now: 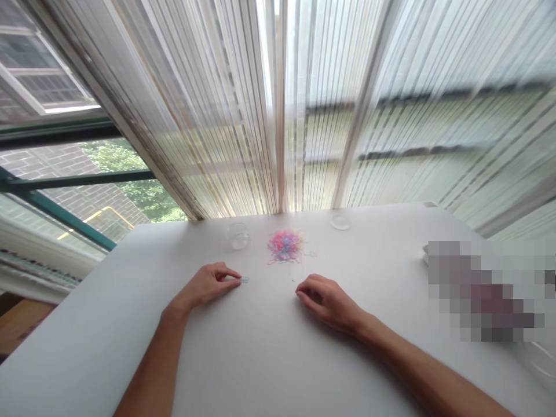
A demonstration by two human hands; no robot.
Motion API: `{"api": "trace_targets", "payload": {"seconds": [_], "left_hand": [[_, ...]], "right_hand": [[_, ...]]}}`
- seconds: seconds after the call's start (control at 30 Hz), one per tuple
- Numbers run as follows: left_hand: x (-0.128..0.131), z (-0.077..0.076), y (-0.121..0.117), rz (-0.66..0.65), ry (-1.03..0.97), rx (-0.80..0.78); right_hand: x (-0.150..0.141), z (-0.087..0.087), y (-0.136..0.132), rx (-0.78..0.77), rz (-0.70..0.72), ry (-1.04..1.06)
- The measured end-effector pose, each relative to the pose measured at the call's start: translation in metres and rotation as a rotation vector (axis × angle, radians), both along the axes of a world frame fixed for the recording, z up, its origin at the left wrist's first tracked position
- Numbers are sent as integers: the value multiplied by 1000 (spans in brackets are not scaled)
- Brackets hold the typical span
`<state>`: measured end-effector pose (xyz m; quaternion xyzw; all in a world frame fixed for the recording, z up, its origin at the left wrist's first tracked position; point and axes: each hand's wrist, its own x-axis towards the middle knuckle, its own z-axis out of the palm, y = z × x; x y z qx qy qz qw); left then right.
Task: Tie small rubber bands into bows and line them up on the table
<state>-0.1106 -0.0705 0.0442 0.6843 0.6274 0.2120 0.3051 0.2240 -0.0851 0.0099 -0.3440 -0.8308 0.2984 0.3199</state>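
My left hand [212,282] rests low on the white table [243,353], its thumb and forefinger pinched on a small light-blue elastic band [245,280]. The band sticks out to the right of the fingertips. My right hand [324,296] lies on its side to the right, fingers curled and tips close to the thumb. Whether anything is between those fingertips cannot be made out. Beyond both hands is a loose heap of small coloured elastic bands [285,245], mostly pink, blue and purple. A tiny dark speck [292,280] lies just left of my right hand.
A clear round container [238,236] stands behind the heap to the left, and a clear shallow dish or lid [340,222] to the right. A blurred-out object [482,289] lies at the right. String curtains [282,116] hang along the table's far edge.
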Motion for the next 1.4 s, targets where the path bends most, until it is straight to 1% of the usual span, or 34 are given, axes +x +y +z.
{"api": "trace_targets", "payload": {"seconds": [0.17,0.4,0.77,1.17,1.4], "left_hand": [[3,0,0,-11,6,45],[9,-3,-1,-70,44,36],[6,-7,0,-37,48,38],[5,-3,-1,-6,13,11],[2,-4,0,-6,29,7]], "right_hand": [[0,1,0,-6,-2,-12],[-1,1,0,0,-3,-7],[0,-1,0,-2,-3,-5],[0,0,-1,-9,0,-11],[0,0,0,-15,1,-9]]}}
